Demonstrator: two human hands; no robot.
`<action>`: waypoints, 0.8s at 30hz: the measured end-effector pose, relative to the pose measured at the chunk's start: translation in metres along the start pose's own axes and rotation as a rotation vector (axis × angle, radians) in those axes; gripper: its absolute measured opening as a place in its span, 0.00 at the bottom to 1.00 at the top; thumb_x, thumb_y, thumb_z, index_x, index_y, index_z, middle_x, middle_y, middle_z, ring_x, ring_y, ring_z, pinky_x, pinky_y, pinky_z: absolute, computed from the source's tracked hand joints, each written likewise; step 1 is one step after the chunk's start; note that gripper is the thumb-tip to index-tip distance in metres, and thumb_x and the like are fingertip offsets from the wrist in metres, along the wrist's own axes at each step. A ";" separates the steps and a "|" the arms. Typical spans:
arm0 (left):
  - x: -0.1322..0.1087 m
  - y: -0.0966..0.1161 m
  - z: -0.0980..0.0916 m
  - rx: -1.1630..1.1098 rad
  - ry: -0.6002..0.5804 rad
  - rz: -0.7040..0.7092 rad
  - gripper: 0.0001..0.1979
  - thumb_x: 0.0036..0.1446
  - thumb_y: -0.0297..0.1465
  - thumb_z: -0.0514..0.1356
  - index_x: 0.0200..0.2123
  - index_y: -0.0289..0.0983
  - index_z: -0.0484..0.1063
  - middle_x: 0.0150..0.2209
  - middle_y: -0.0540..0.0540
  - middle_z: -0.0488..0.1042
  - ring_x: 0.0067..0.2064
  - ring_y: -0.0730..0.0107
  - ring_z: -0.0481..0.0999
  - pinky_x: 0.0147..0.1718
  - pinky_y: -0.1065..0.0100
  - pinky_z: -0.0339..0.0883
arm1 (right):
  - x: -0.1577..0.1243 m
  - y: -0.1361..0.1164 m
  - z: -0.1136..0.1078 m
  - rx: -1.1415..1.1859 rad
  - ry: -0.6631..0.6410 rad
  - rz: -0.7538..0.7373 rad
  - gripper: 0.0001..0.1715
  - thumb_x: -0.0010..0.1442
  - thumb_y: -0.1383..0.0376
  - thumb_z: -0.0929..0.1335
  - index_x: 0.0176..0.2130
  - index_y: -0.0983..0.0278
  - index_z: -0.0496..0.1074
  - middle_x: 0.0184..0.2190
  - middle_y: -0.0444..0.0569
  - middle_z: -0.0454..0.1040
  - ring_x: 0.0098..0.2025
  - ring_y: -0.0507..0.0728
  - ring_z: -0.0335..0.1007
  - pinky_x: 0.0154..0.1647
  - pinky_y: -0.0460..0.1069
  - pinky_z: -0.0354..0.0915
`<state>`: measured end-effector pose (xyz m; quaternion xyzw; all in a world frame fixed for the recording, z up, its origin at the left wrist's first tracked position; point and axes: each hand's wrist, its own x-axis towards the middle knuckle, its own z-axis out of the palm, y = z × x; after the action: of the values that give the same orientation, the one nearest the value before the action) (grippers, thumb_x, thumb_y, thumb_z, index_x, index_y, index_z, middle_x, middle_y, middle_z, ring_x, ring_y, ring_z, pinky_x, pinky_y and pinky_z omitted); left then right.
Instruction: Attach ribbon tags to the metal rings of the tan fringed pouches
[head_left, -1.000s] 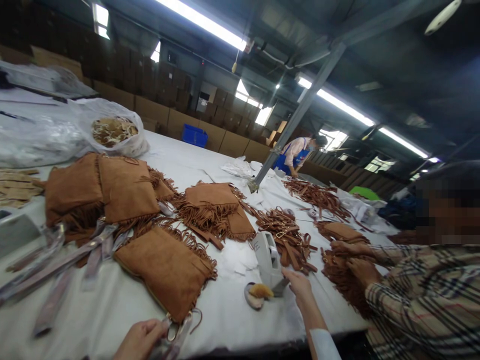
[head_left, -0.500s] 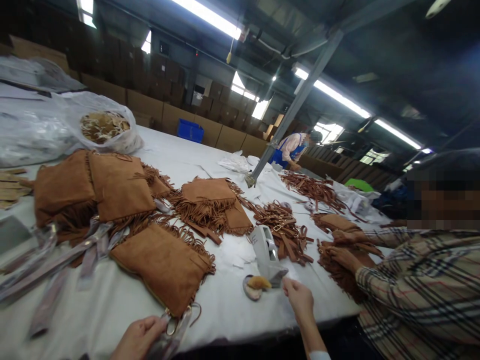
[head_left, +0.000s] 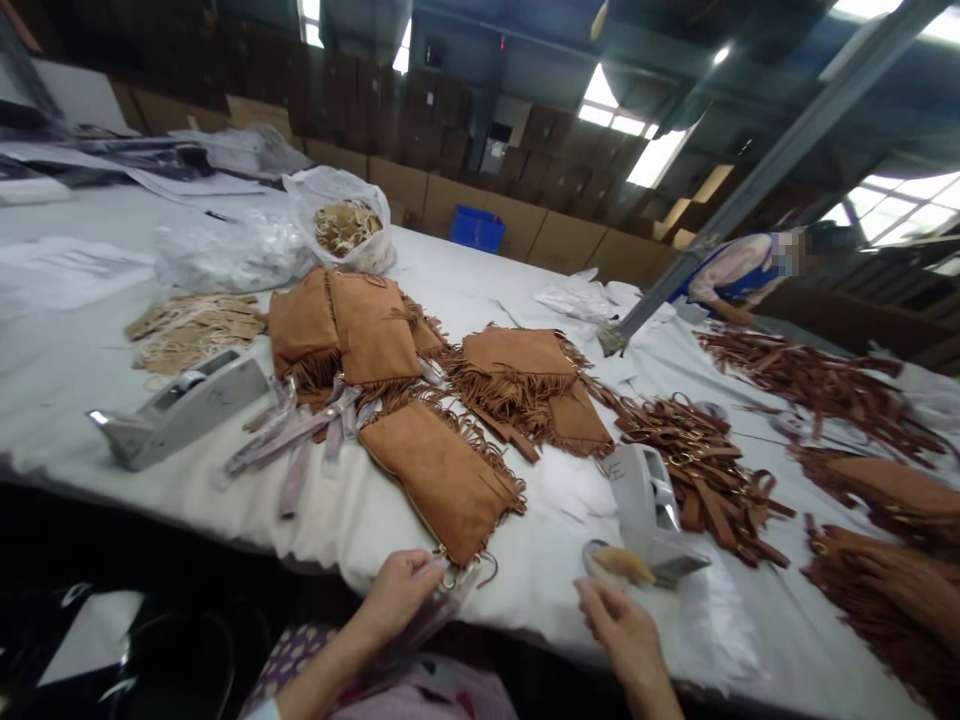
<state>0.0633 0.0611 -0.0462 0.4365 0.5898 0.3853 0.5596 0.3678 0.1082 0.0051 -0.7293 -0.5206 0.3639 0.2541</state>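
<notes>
A brown suede bag (head_left: 442, 475) with fringe lies near the table's front edge, its zipper side facing me. At its lower corner my left hand (head_left: 401, 592) is closed on a plastic-wrapped strap (head_left: 448, 605), beside a gold metal ring. My right hand (head_left: 621, 632) is apart from the bag, thumb and fingertips pinched together; anything between them is too small to make out. Just beyond those fingertips lies a round roll with a tan piece (head_left: 624, 563) on it. A grey tape dispenser (head_left: 649, 510) stands behind that.
More fringed bags (head_left: 517, 365) and a heap of brown straps (head_left: 697, 460) cover the middle. At left are a second tape dispenser (head_left: 184, 405), tan tags (head_left: 191, 330) and a plastic bag (head_left: 379, 190). A co-worker's hand (head_left: 919, 590) rests on fringe at right. A metal post (head_left: 750, 190) rises behind.
The view has swung left, bringing the second dispenser into sight. My right hand has come away from the dispenser's cutting end, leftward and nearer me. My left hand stays at the bag's corner.
</notes>
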 end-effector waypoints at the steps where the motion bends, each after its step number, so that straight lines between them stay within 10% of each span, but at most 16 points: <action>1: -0.001 -0.001 0.001 0.000 0.009 0.005 0.19 0.52 0.46 0.54 0.21 0.37 0.62 0.19 0.56 0.54 0.24 0.74 0.55 0.25 0.70 0.49 | -0.009 -0.014 0.022 0.048 -0.106 -0.037 0.28 0.46 0.44 0.67 0.31 0.65 0.76 0.21 0.48 0.72 0.24 0.57 0.66 0.24 0.49 0.60; 9: -0.005 -0.003 0.004 -0.022 0.036 0.098 0.19 0.57 0.44 0.52 0.25 0.34 0.69 0.23 0.50 0.67 0.28 0.69 0.65 0.30 0.69 0.58 | -0.027 -0.078 0.123 0.176 -0.538 -0.229 0.29 0.52 0.43 0.66 0.23 0.65 0.70 0.15 0.41 0.61 0.18 0.49 0.53 0.18 0.44 0.51; 24: -0.008 -0.013 0.006 0.269 0.089 0.202 0.15 0.61 0.39 0.49 0.30 0.37 0.69 0.29 0.46 0.75 0.32 0.65 0.72 0.31 0.68 0.58 | -0.005 -0.091 0.140 -0.131 -0.598 -0.230 0.24 0.50 0.56 0.69 0.12 0.65 0.64 0.09 0.38 0.56 0.16 0.47 0.48 0.17 0.44 0.44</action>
<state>0.0684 0.0490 -0.0559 0.5471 0.6134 0.3762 0.4278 0.2031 0.1323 -0.0097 -0.5414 -0.6734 0.4967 0.0819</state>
